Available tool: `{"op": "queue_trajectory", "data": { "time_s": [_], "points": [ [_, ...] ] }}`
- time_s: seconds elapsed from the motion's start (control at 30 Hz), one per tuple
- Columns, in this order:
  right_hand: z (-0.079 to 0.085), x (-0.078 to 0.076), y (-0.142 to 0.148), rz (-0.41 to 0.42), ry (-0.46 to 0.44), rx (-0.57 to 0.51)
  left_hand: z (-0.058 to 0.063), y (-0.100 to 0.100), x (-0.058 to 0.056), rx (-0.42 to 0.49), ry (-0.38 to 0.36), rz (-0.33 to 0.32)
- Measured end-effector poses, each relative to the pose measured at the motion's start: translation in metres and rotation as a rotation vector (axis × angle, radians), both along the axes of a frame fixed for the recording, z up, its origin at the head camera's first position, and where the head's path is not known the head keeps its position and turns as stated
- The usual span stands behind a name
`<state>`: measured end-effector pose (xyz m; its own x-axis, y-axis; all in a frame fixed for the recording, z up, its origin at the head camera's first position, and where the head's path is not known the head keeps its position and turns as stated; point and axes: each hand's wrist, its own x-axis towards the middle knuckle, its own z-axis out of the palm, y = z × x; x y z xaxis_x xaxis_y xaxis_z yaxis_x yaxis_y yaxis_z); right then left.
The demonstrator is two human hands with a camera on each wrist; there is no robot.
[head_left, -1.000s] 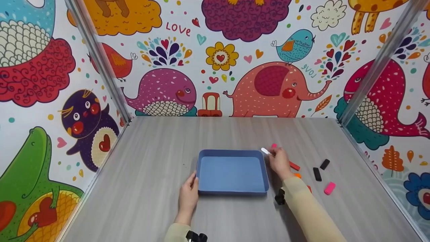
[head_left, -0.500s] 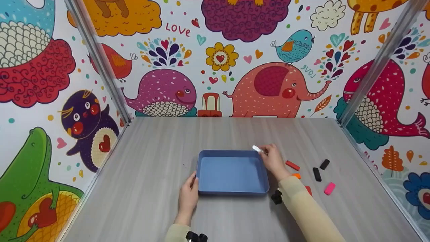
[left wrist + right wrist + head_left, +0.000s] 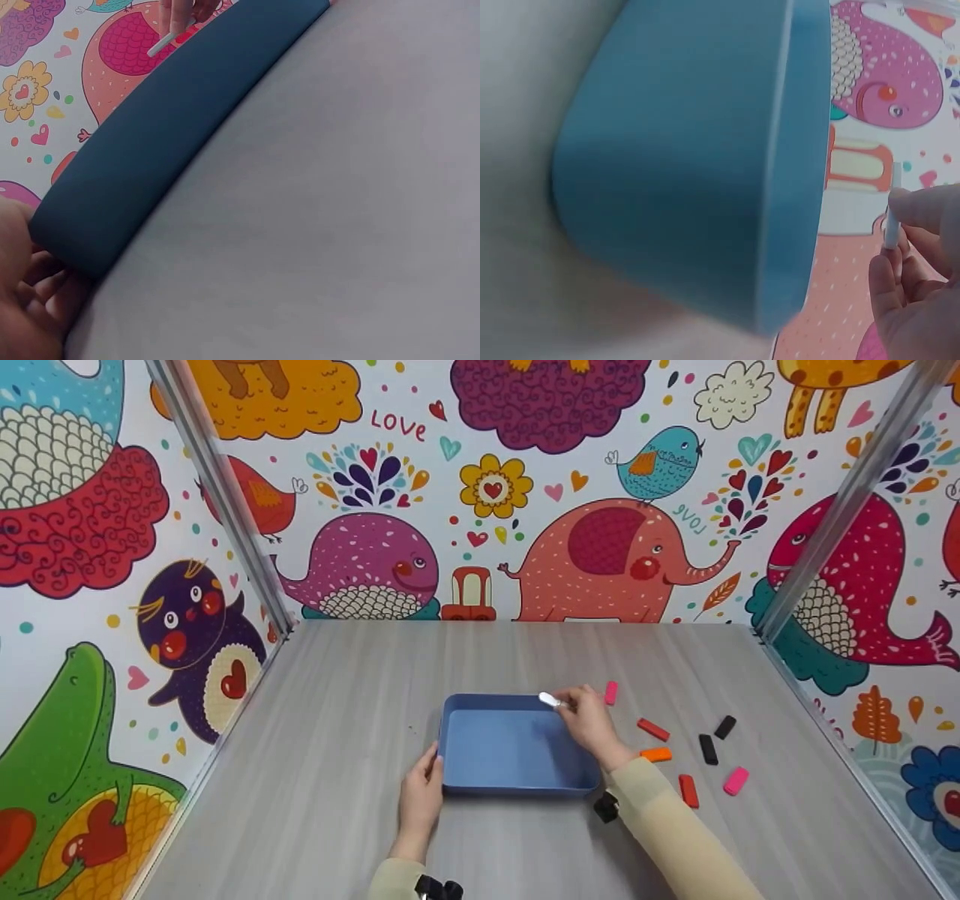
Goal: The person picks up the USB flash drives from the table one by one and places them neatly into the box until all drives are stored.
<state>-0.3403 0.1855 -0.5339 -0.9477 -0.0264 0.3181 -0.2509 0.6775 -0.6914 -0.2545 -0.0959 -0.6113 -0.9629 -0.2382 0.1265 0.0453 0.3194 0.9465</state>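
- Fingertips of the right hand (image 3: 589,720) pinch a small, slim white stick (image 3: 549,700), clamped between thumb and fingers with one end jutting out to the left; the hand comes in from the right with its forearm slanting forward; the stick hangs above the far right part of a shallow rectangular blue tray (image 3: 487,750), apart from its rim
- Left hand (image 3: 420,799) grips the tray's left side near the front corner, fingers bent against the outer wall; the forearm reaches in from the near edge
- Pale yellow sleeves (image 3: 686,829) cover both forearms; a small black device (image 3: 606,808) sits at the right wrist, another black device (image 3: 439,888) at the left
- Grey wood-grain table (image 3: 322,780) under everything; right of the tray lie a far pink block (image 3: 611,693), a red block (image 3: 653,729), an orange block (image 3: 656,754), a red-orange block (image 3: 688,791), two black blocks (image 3: 708,749) and a nearer pink block (image 3: 736,781), all small and oblong, spaced apart
- Printed white walls (image 3: 555,577) rise around the table, with a coral elephant, purple whale, green crocodile and hearts; silvery metal posts (image 3: 225,495) stand at the two back corners
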Motion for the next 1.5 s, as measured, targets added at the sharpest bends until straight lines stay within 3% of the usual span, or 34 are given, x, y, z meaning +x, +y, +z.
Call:
{"op": "queue_trajectory", "data": {
  "time_s": [0.3, 0.57, 1.0, 1.5],
  "points": [
    [-0.001, 0.01, -0.023, 0.1, -0.027, -0.007, -0.001, 0.0, -0.001, 0.008, -0.008, -0.004],
    [-0.005, 0.02, -0.042, 0.132, -0.057, 0.024, 0.0, 0.0, -0.001, -0.011, 0.005, 0.017],
    [-0.015, 0.032, -0.072, 0.272, -0.069, 0.097, 0.0, 0.001, -0.002, -0.022, -0.004, 0.032],
    [-0.024, 0.045, -0.099, 0.343, -0.161, 0.151, 0.001, 0.0, -0.002, -0.021, -0.01, 0.032]
  ]
}}
